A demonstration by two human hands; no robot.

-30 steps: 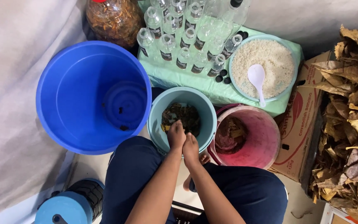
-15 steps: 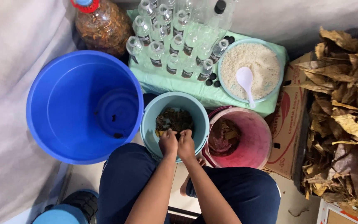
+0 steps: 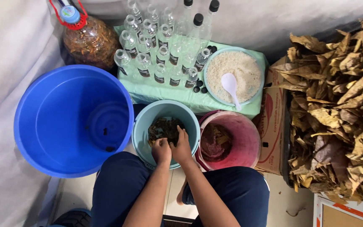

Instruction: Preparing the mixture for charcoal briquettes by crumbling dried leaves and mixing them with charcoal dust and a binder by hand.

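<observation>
The teal bucket sits at the centre of the head view, just in front of the person's knees, with dark wet leaves lying in its bottom. Both hands are inside its rim at about 6 o'clock of the bucket. The left hand is curled into a loose fist, fingers bent inward (what it grips is hidden under the knuckles). The right hand lies just beside it, touching it, fingers pressed together and pointing toward 12 o'clock onto the leaves.

At 9 o'clock of the teal bucket stands a large blue tub, touching it, with a few dark specks on its bottom. At 3 o'clock is a pink bucket holding brown mush. At 12 o'clock a green-covered low stand carries clear small bottles and a bowl of white grains with a white spoon in it. A big jug of orange-brown bits stands at 11 o'clock. Dry brown leaves are heaped at far 3 o'clock.
</observation>
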